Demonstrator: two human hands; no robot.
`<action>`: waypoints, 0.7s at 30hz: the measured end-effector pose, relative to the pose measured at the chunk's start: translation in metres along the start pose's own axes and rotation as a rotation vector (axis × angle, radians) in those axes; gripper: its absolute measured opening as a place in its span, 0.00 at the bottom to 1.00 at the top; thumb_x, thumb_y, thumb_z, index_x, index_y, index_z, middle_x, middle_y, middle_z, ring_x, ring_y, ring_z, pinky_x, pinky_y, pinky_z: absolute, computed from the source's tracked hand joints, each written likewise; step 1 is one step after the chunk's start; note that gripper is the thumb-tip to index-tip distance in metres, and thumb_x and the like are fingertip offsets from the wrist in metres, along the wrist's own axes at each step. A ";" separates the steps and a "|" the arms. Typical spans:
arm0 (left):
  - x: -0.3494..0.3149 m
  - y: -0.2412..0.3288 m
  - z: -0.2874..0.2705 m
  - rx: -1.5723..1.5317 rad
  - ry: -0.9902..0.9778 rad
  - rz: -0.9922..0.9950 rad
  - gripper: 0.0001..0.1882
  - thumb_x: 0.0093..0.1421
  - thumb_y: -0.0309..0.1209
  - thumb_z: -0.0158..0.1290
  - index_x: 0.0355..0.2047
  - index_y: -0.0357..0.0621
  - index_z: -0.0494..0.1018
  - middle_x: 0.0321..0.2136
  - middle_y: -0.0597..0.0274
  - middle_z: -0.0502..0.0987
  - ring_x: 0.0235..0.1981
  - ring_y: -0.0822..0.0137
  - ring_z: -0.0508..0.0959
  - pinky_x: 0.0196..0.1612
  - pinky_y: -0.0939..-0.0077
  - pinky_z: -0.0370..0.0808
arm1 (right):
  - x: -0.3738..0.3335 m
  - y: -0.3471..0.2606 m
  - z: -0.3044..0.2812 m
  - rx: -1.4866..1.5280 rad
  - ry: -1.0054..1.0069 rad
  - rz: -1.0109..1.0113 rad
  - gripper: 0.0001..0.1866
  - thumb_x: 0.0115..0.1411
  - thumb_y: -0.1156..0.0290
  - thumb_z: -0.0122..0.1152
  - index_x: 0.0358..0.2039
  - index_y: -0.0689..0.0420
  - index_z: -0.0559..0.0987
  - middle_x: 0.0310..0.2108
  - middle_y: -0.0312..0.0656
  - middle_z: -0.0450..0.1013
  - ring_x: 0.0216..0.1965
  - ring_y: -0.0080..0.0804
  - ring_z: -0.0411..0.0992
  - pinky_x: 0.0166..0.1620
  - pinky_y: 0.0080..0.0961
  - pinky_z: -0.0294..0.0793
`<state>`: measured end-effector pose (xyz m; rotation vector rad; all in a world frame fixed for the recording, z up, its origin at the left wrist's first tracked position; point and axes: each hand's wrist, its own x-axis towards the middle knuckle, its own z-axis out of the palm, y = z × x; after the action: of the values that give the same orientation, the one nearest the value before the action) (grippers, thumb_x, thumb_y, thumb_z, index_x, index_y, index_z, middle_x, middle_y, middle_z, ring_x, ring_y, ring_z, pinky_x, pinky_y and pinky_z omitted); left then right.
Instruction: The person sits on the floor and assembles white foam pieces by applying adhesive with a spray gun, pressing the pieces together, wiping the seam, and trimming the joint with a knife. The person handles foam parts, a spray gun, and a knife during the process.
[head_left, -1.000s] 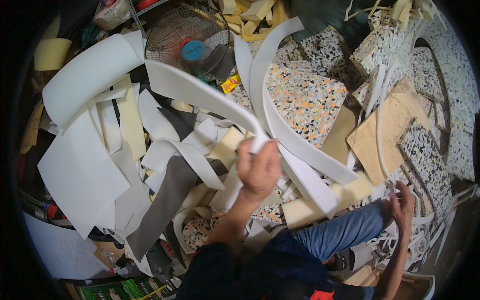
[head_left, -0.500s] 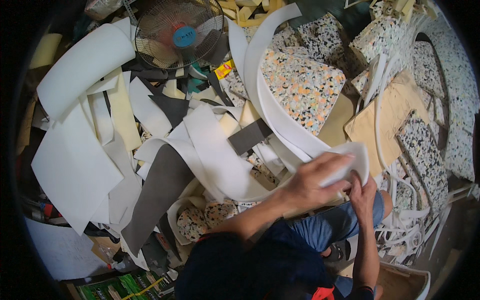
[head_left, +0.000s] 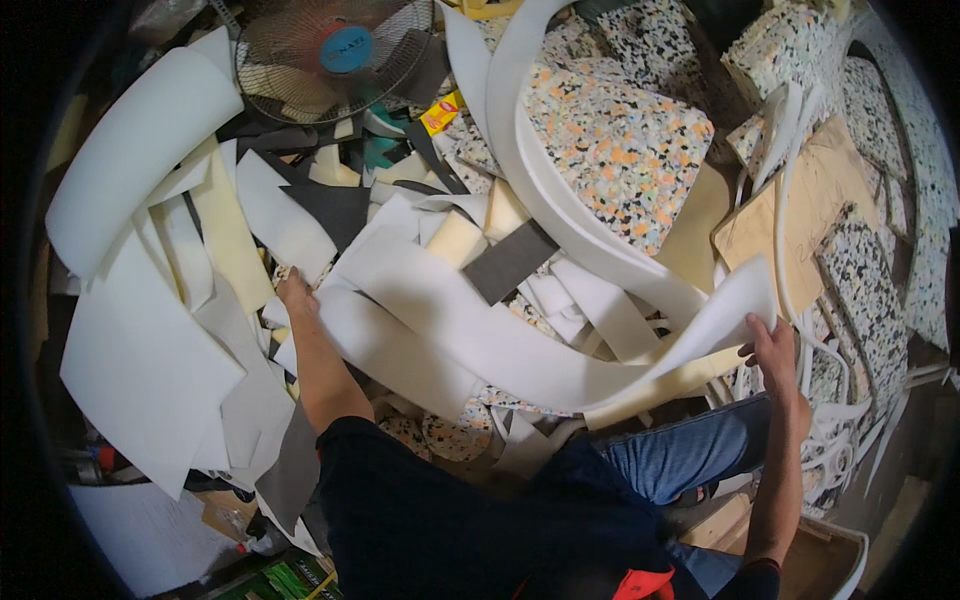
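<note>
Evidently the right hand (head_left: pixel 774 355) pinches 1 end of the white foam strip (head_left: pixel 540 358), curving nearside of the speckled slab (head_left: pixel 615 155); the left hand's (head_left: pixel 297 292) grip, left of that slab, I can't tell. Light and floppy, I'd judge: hold its ends.

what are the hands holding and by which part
The right hand holds a long white strip near its right end; whether the left hand holds anything cannot be told.
</note>
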<state>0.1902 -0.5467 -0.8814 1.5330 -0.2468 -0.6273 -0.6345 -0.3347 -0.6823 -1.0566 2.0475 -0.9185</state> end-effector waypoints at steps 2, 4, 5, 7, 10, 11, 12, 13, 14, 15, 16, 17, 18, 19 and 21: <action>-0.003 -0.002 -0.004 0.045 -0.071 0.006 0.09 0.63 0.32 0.57 0.33 0.42 0.69 0.19 0.67 0.66 0.17 0.71 0.65 0.21 0.72 0.67 | 0.002 -0.009 0.006 -0.083 -0.083 -0.070 0.17 0.64 0.63 0.59 0.43 0.67 0.76 0.27 0.44 0.76 0.20 0.27 0.74 0.23 0.24 0.73; -0.009 0.009 0.003 0.010 -0.155 -0.073 0.10 0.63 0.32 0.58 0.30 0.44 0.69 0.16 0.68 0.65 0.14 0.71 0.63 0.18 0.73 0.63 | 0.004 -0.017 0.024 -0.103 -0.145 -0.177 0.16 0.62 0.67 0.61 0.44 0.68 0.77 0.25 0.43 0.76 0.19 0.26 0.71 0.24 0.25 0.72; -0.013 0.017 0.009 0.022 -0.160 -0.104 0.10 0.63 0.33 0.58 0.29 0.45 0.69 0.15 0.68 0.64 0.13 0.71 0.62 0.16 0.74 0.62 | 0.006 -0.020 0.038 -0.168 -0.177 -0.274 0.17 0.63 0.66 0.59 0.45 0.67 0.76 0.25 0.40 0.76 0.21 0.23 0.73 0.24 0.21 0.73; -0.023 0.033 0.026 0.032 -0.070 -0.162 0.11 0.63 0.33 0.58 0.27 0.45 0.69 0.14 0.69 0.63 0.12 0.71 0.61 0.15 0.74 0.60 | 0.004 -0.021 0.077 -0.188 -0.212 -0.429 0.15 0.59 0.74 0.64 0.45 0.68 0.77 0.29 0.44 0.79 0.24 0.27 0.75 0.29 0.27 0.76; -0.038 0.052 0.050 0.049 -0.055 -0.149 0.12 0.63 0.32 0.60 0.25 0.45 0.69 0.14 0.68 0.64 0.11 0.71 0.60 0.14 0.73 0.58 | -0.010 -0.020 0.141 -0.290 -0.258 -0.564 0.12 0.55 0.74 0.67 0.40 0.62 0.81 0.34 0.54 0.79 0.33 0.44 0.80 0.35 0.35 0.79; -0.043 0.055 0.054 0.067 -0.070 -0.132 0.13 0.62 0.32 0.60 0.24 0.45 0.69 0.14 0.67 0.64 0.11 0.71 0.61 0.13 0.73 0.57 | -0.019 -0.020 0.162 -0.261 -0.263 -0.594 0.12 0.53 0.71 0.66 0.38 0.60 0.80 0.32 0.55 0.78 0.33 0.53 0.78 0.39 0.42 0.77; -0.044 0.057 0.057 0.058 -0.058 -0.149 0.12 0.62 0.30 0.60 0.25 0.41 0.70 0.14 0.63 0.66 0.11 0.69 0.62 0.13 0.70 0.58 | -0.027 -0.021 0.182 -0.264 -0.339 -0.629 0.13 0.54 0.68 0.66 0.39 0.59 0.80 0.35 0.55 0.78 0.36 0.53 0.78 0.42 0.43 0.77; -0.044 0.057 0.059 0.137 0.033 -0.113 0.11 0.62 0.30 0.59 0.26 0.39 0.71 0.15 0.60 0.68 0.12 0.67 0.64 0.13 0.68 0.59 | -0.037 -0.023 0.197 -0.311 -0.481 -0.583 0.16 0.55 0.66 0.66 0.42 0.58 0.80 0.37 0.56 0.78 0.40 0.53 0.77 0.46 0.44 0.75; -0.041 0.057 0.060 0.206 0.079 -0.055 0.11 0.62 0.30 0.59 0.28 0.37 0.71 0.17 0.58 0.70 0.12 0.65 0.65 0.13 0.66 0.60 | -0.047 -0.025 0.206 -0.407 -0.699 -0.522 0.22 0.55 0.65 0.67 0.50 0.59 0.78 0.41 0.57 0.77 0.44 0.54 0.77 0.49 0.43 0.75; -0.035 0.056 0.063 0.241 0.061 0.003 0.10 0.62 0.30 0.59 0.29 0.35 0.72 0.19 0.55 0.71 0.13 0.64 0.67 0.13 0.65 0.61 | -0.057 -0.027 0.213 -0.568 -0.881 -0.526 0.34 0.55 0.60 0.70 0.59 0.60 0.71 0.44 0.58 0.77 0.50 0.54 0.75 0.54 0.41 0.73; -0.028 0.054 0.065 0.255 0.051 -0.029 0.10 0.61 0.29 0.59 0.32 0.33 0.72 0.22 0.53 0.73 0.16 0.62 0.69 0.15 0.63 0.64 | -0.065 -0.027 0.215 -0.731 -1.075 -0.504 0.49 0.51 0.53 0.73 0.68 0.60 0.60 0.55 0.62 0.71 0.53 0.56 0.74 0.56 0.41 0.72; -0.020 0.052 0.065 0.242 -0.021 -0.066 0.11 0.61 0.29 0.59 0.34 0.32 0.72 0.25 0.52 0.75 0.18 0.60 0.71 0.18 0.61 0.67 | -0.074 -0.024 0.209 -0.776 -1.099 -0.588 0.59 0.49 0.47 0.75 0.71 0.61 0.51 0.65 0.65 0.60 0.60 0.58 0.68 0.62 0.40 0.68; -0.012 0.052 0.069 0.264 -0.015 -0.117 0.12 0.60 0.29 0.59 0.37 0.30 0.72 0.29 0.50 0.76 0.21 0.59 0.73 0.21 0.59 0.70 | -0.075 -0.021 0.206 -0.551 -1.130 -0.574 0.61 0.49 0.45 0.74 0.71 0.63 0.49 0.67 0.66 0.54 0.64 0.58 0.63 0.65 0.39 0.65; -0.006 0.053 0.071 0.106 -0.053 0.060 0.13 0.60 0.28 0.59 0.38 0.30 0.72 0.32 0.49 0.76 0.25 0.58 0.74 0.26 0.60 0.72 | -0.076 -0.014 0.200 -0.473 -1.188 -0.506 0.63 0.49 0.43 0.73 0.71 0.65 0.47 0.70 0.67 0.48 0.67 0.58 0.59 0.67 0.38 0.61; -0.013 0.064 0.068 -0.025 0.033 0.325 0.14 0.62 0.30 0.54 0.43 0.32 0.71 0.40 0.49 0.75 0.35 0.58 0.74 0.38 0.62 0.71 | -0.068 0.004 0.189 -0.231 -1.120 -0.315 0.64 0.49 0.40 0.72 0.71 0.67 0.47 0.70 0.67 0.48 0.69 0.57 0.56 0.69 0.37 0.57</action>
<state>0.1579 -0.6022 -0.8127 1.4378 -0.4508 -0.3459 -0.4552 -0.3290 -0.7734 -1.5626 1.0601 -0.0958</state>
